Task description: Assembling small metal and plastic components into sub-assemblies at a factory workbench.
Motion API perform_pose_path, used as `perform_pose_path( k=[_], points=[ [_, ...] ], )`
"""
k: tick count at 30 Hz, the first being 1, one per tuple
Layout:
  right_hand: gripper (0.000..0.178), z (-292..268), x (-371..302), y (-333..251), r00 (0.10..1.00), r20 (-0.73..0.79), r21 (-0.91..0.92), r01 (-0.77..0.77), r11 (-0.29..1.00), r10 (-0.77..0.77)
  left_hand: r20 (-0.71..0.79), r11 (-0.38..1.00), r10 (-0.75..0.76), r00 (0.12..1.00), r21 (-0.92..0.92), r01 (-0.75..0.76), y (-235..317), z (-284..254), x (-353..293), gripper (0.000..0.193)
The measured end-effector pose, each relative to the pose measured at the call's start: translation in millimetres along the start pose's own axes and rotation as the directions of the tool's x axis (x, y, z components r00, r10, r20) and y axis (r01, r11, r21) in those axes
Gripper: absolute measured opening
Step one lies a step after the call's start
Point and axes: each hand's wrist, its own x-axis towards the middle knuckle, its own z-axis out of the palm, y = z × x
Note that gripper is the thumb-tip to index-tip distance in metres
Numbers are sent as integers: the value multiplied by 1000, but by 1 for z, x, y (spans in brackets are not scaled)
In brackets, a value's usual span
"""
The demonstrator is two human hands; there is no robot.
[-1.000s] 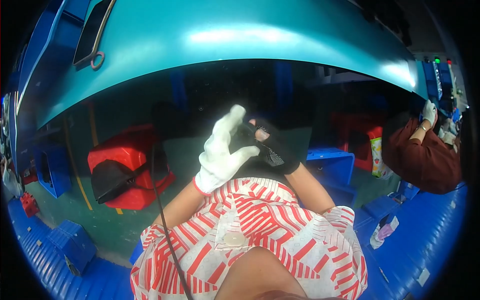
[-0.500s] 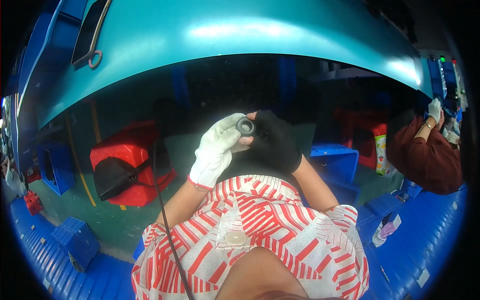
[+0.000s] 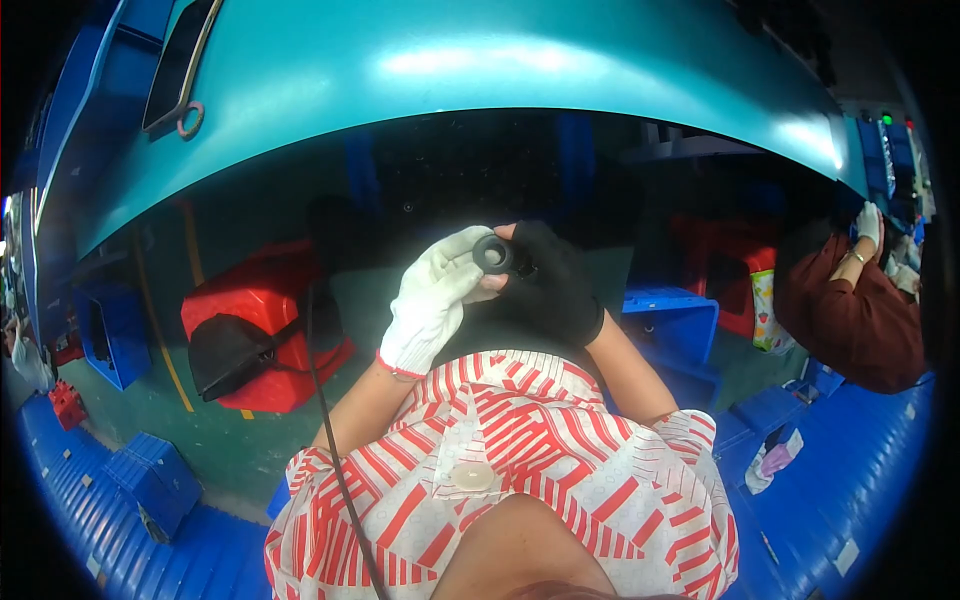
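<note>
A small dark ring, round with a hole through its middle, is held up between my two hands, short of the table edge. My left hand, in a white knitted glove, pinches the ring at its left side with thumb and fingers. My right hand wears a black glove with bare fingertips and closes on the ring from the right. Against the dark background, most of the right fingers are hard to make out.
Ahead lies a teal table with a phone at its left. Left stands a red stool carrying a black bag; right, a blue crate. A co-worker in a brown top sits far right. A thin cable hangs across my left arm.
The ring has tilted slightly, so its hole looks smaller and its face is turned differently. Both hands stay almost in place. At far right, the co-worker's gloved hand has shifted a little.
</note>
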Motion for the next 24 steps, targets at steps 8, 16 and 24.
perform_pose_path(
  k=[8, 16, 24],
  points=[
    [45, 0, 4, -5, 999, 2, 40, -45, 998, 45, 56, 999, 26, 998, 30, -28, 6, 3, -1, 38],
    [44, 0, 3, -2, 992, 40, 106, -121, 987, 117, 79, 1000, 2, 997, 18, -4, 5, 0, 1, 37],
    [45, 2, 1, 2, 996, 25, 89, -91, 992, 89, 71, 1000, 1, 997, 16, -2, 6, 0, 0, 37]
  ],
)
